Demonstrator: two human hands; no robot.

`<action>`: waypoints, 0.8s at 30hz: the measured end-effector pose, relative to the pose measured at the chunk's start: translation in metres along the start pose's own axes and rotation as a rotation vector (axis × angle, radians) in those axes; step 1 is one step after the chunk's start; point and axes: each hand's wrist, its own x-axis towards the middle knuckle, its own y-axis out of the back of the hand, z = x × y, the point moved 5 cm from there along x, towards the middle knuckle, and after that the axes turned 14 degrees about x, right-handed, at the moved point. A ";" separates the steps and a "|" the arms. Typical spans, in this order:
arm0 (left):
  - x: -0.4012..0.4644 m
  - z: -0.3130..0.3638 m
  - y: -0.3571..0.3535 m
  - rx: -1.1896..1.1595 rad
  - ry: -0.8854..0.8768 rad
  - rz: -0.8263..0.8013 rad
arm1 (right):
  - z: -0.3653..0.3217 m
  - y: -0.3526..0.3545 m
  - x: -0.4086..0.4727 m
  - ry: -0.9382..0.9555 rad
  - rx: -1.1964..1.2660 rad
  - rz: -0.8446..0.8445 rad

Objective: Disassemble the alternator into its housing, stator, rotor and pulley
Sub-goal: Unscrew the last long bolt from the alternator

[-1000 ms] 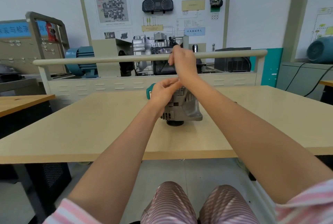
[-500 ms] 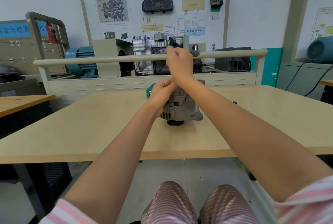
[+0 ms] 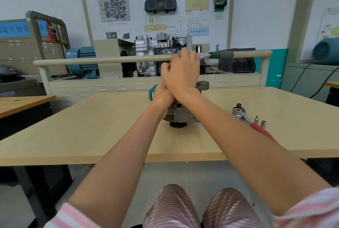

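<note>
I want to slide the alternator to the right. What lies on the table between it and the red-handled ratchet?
In the head view, only bare table shows between the alternator and the ratchet; the right forearm hides the nearer part.

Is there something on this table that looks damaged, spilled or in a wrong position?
Nothing stands out. The alternator stands on the table under both hands, pulley end down. The ratchet and two small sockets lie beside it on the right. No spill or damage shows.
</note>
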 end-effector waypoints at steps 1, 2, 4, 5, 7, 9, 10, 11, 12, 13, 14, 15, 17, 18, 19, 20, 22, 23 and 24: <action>0.000 0.000 0.000 0.002 -0.004 0.000 | -0.002 0.001 0.000 -0.017 0.013 0.022; 0.001 0.000 0.000 -0.001 -0.002 0.002 | -0.002 0.002 0.001 -0.028 0.065 0.035; 0.000 -0.001 0.000 -0.022 -0.002 0.006 | -0.001 0.002 0.005 -0.054 0.228 0.030; -0.001 -0.002 0.001 -0.042 -0.011 0.002 | 0.000 0.001 0.008 -0.081 0.333 0.009; -0.002 -0.001 0.000 -0.086 -0.034 -0.032 | 0.006 0.001 0.014 -0.191 0.611 -0.025; -0.002 0.000 -0.003 -0.082 -0.048 -0.075 | 0.015 -0.001 0.018 -0.363 0.947 -0.046; -0.002 0.001 -0.004 -0.066 -0.045 -0.083 | 0.019 -0.001 0.020 -0.451 1.116 -0.051; -0.003 0.001 -0.004 -0.055 -0.039 -0.077 | 0.023 -0.002 0.022 -0.527 1.267 -0.055; -0.003 0.001 -0.005 -0.055 -0.034 -0.064 | 0.026 -0.003 0.025 -0.583 1.389 -0.063; -0.002 0.001 -0.005 -0.057 -0.029 -0.050 | 0.026 -0.003 0.026 -0.615 1.473 -0.072; -0.002 0.000 -0.005 -0.060 -0.023 -0.039 | 0.025 -0.004 0.026 -0.627 1.510 -0.081; -0.002 0.001 -0.005 -0.065 -0.023 -0.031 | 0.024 -0.005 0.026 -0.619 1.485 -0.082; -0.002 0.001 -0.005 -0.070 -0.031 -0.025 | 0.022 -0.004 0.022 -0.544 1.310 -0.050; -0.002 0.002 -0.005 -0.070 -0.038 -0.028 | 0.021 -0.002 0.020 -0.482 1.211 -0.022; -0.003 0.003 -0.005 -0.069 -0.042 -0.034 | 0.020 0.000 0.018 -0.413 1.112 0.000; -0.003 0.003 -0.005 -0.070 -0.044 -0.037 | 0.017 0.002 0.016 -0.343 1.010 0.011; -0.002 0.003 -0.004 -0.054 -0.040 -0.023 | 0.009 0.005 0.011 -0.199 0.739 0.030; -0.001 0.002 -0.004 -0.035 -0.026 -0.013 | 0.005 0.007 0.008 -0.135 0.549 0.048; -0.001 0.001 -0.004 -0.019 -0.007 -0.003 | 0.001 0.007 0.006 -0.085 0.344 0.054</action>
